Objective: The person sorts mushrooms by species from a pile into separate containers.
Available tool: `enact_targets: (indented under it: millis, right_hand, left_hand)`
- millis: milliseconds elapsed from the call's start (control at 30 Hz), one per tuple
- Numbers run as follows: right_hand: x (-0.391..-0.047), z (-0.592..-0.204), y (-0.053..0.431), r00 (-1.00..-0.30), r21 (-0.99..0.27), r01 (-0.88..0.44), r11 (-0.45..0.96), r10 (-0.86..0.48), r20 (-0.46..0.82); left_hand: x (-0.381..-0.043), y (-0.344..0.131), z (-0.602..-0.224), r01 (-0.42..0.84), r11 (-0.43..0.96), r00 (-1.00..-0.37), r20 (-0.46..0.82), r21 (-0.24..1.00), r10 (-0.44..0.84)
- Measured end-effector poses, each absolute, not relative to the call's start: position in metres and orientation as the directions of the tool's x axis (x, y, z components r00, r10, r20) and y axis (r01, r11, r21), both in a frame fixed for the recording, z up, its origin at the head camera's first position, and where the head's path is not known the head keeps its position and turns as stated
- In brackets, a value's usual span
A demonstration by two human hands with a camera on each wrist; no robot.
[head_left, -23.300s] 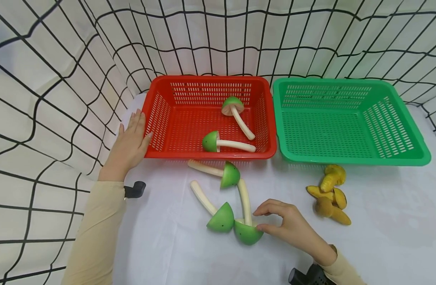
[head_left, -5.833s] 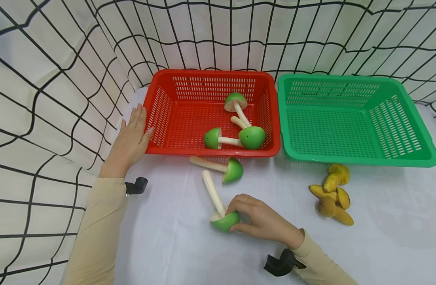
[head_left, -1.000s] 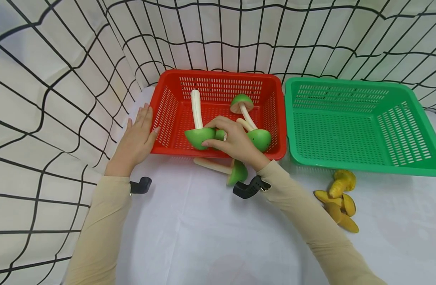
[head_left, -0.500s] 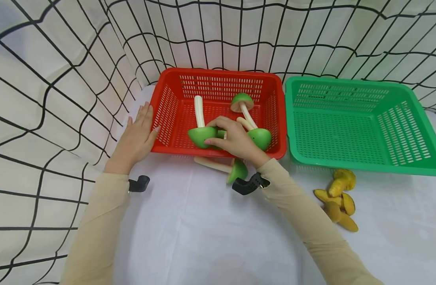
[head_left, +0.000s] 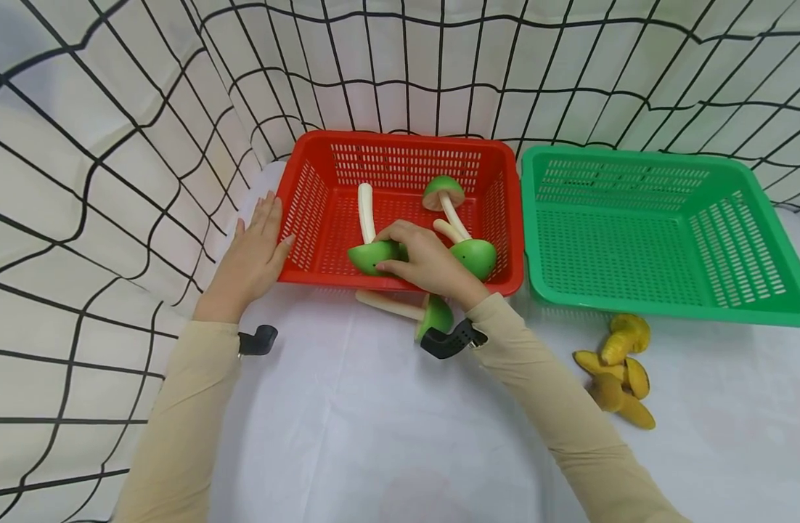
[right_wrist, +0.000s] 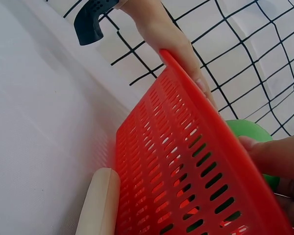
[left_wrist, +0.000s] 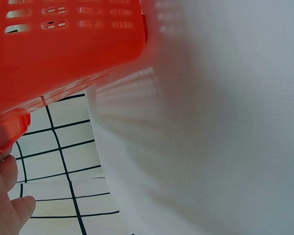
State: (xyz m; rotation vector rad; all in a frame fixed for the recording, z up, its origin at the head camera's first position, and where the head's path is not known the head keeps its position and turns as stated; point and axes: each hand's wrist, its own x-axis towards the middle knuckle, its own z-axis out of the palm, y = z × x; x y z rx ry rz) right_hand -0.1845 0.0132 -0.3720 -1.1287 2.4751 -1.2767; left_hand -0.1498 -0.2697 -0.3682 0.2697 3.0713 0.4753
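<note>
My right hand (head_left: 433,261) pinches a toy mushroom by its green cap (head_left: 369,257) inside the red basket (head_left: 318,279), its white stem pointing to the back. In the right wrist view the thumb and the green cap (right_wrist: 250,129) show just past the red rim. More green-capped mushrooms lie in the basket, one at the back (head_left: 443,192) and one at the front right (head_left: 476,257); another is mostly hidden by the right hand. My left hand (head_left: 243,258) rests with straight fingers against the basket's left rim.
In front of the red basket lies another green-capped mushroom (head_left: 393,303), partly under the right wrist. A green basket (head_left: 661,311) stands to the right, with several yellow-brown mushrooms (head_left: 625,338) before it. Black wire grid (head_left: 439,87) encloses the back and left.
Since the oldest frame, two mushrooms have gone from the table to the red basket, the second still in my right hand. Over the last second it has sunk slightly lower. The left hand stays put.
</note>
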Motion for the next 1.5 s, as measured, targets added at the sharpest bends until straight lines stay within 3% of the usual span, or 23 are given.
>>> enact_targets:
  millis: [400,1067,1500]
  right_hand:
    - [-0.183,-0.3707,0.0139,-0.703,-0.771,-0.565,0.294,-0.661,0.263]
    - [-0.1836,-0.3747,0.0163,-0.758,-0.802,-0.548,0.237,-0.547,0.356]
    - [-0.1821,-0.3727,0.0177,-0.778,-0.83,-0.506,0.235,-0.541,0.321]
  left_hand:
    - [-0.1478,-0.2705,-0.3673,0.166,0.936,-0.985,0.013,0.309,0.17]
    - [-0.1485,-0.2693,-0.3693,0.16,0.936,-0.987,0.019,0.313,0.162]
    - [-0.1491,-0.2693,-0.3698,0.16,0.936,-0.986,0.014,0.313,0.164]
